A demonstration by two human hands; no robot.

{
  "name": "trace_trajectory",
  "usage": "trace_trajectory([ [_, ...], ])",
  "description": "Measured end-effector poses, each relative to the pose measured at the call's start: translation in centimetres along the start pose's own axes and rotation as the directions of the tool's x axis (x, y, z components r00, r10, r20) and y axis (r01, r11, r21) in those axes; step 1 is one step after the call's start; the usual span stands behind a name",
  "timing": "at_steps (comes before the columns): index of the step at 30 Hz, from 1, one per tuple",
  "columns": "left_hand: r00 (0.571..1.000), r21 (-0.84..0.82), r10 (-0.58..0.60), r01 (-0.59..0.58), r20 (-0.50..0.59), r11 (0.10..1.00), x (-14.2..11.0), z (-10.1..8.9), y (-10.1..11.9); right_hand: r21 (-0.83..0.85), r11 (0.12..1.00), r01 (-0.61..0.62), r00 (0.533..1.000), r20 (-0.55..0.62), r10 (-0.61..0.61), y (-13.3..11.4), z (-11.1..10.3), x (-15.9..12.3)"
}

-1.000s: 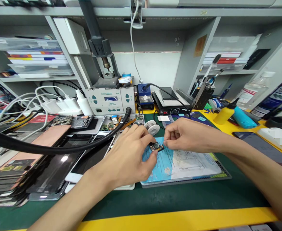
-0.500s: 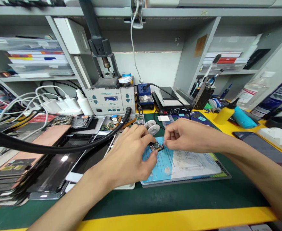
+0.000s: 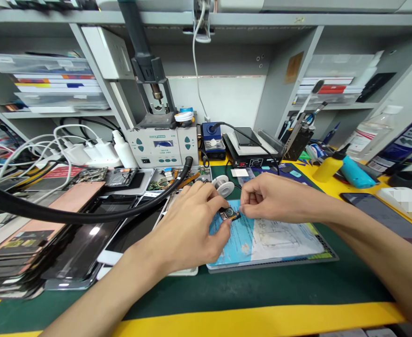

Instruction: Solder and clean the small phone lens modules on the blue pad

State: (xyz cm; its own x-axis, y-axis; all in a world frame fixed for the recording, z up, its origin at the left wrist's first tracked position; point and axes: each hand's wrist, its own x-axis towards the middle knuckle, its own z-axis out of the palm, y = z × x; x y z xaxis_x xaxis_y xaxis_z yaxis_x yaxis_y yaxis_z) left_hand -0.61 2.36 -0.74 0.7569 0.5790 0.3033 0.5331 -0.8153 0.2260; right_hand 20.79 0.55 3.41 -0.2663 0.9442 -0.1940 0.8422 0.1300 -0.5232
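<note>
Between the thumb and forefinger of my left hand [image 3: 201, 222] sits a small dark phone part [image 3: 230, 214] with a round, lens-like element and a bit of orange. It rests on a blue and white printed booklet [image 3: 241, 238], and my left fingers grip its left side. My right hand [image 3: 262, 196] is closed with its fingertips pinched together at the part's right edge. Whatever lies in that pinch is too small to make out. Just behind the part stands a white spool [image 3: 224, 186].
A thick black hose [image 3: 86, 219] curves across the left side from the hot-air station [image 3: 162, 147]. Stacked phone panels [image 3: 51, 210] lie at left. Behind my right hand is a black heating plate [image 3: 257, 157]; a yellow bottle [image 3: 328, 166] and a phone [image 3: 374, 213] are at right.
The view has shifted very slightly. Both hands and the small part hold nearly the same position.
</note>
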Motion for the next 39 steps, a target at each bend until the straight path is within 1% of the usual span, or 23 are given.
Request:
trace_trajectory([
  [14,1.000,-0.005,0.005,-0.005,-0.007,1.000,0.04,-0.01,-0.09,0.025,1.000,-0.006,1.000,0.002,0.006,0.14,0.01,-0.16],
  [25,1.000,-0.008,0.008,-0.008,0.000,1.000,0.01,0.00,-0.09,0.073,0.997,0.028,0.999,0.022,-0.029,0.27,0.27,-0.10],
  [39,1.000,-0.008,-0.005,0.005,0.013,1.000,0.05,-0.03,-0.05,0.043,0.999,0.017,1.000,0.007,-0.017,0.18,0.31,-0.14],
])
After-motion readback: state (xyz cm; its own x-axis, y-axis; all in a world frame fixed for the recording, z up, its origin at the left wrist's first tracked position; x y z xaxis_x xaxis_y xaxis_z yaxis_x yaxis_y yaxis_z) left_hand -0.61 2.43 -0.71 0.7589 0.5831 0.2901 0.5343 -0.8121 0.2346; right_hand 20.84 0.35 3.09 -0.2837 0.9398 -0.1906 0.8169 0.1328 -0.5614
